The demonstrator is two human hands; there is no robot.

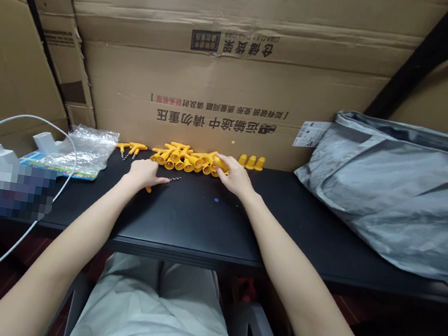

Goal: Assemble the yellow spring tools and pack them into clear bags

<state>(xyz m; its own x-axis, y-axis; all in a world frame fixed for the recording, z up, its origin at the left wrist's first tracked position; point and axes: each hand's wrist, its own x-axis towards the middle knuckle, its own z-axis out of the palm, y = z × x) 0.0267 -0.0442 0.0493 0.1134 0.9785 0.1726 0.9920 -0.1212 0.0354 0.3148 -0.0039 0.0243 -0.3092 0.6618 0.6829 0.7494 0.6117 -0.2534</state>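
Observation:
My left hand (pixel 141 174) is closed around a corkscrew (pixel 174 179); its bare metal spiral points right past my thumb, and a bit of orange-yellow handle shows below the fist. At the right end of a pile of yellow corkscrews with bell-shaped caps (pixel 183 161), my right hand (pixel 238 177) has thumb and fingers around a yellow cap (pixel 221 164), partly hidden by the fingers. Just beyond that hand stand three loose yellow caps (pixel 251 162). Left of the pile lie a few uncapped corkscrews (pixel 138 147) with spirals showing.
Cardboard (pixel 220 77) walls the back of the black table (pixel 191 219). Clear plastic wrap (pixel 89 151), a white charger (pixel 2 160) and its cable (pixel 74 168) are at left. A grey bag (pixel 396 199) fills the right side. Small blue and yellow specks dot the table.

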